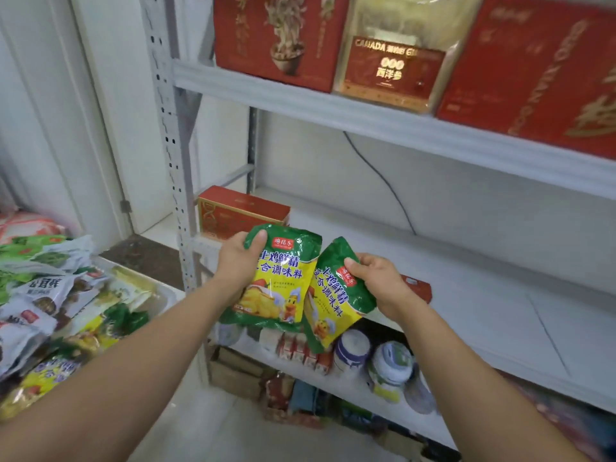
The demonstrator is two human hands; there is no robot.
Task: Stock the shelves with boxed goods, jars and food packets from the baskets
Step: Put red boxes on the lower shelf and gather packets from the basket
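Note:
My left hand [238,261] grips the top corner of a green and yellow seasoning packet [278,285], held upright in front of the middle shelf [483,295]. My right hand [383,281] pinches the top of a second matching packet [333,305], which tilts to the left and touches the first. Both packets hang just before the shelf's front edge. At the far left a basket [166,295] holds several more food packets [60,295].
A red box [240,211] stands at the left end of the middle shelf, and a small red box [420,288] lies behind my right hand. Large red gift boxes [280,38] fill the top shelf. Jars [390,365] and small cartons sit on the lower shelf.

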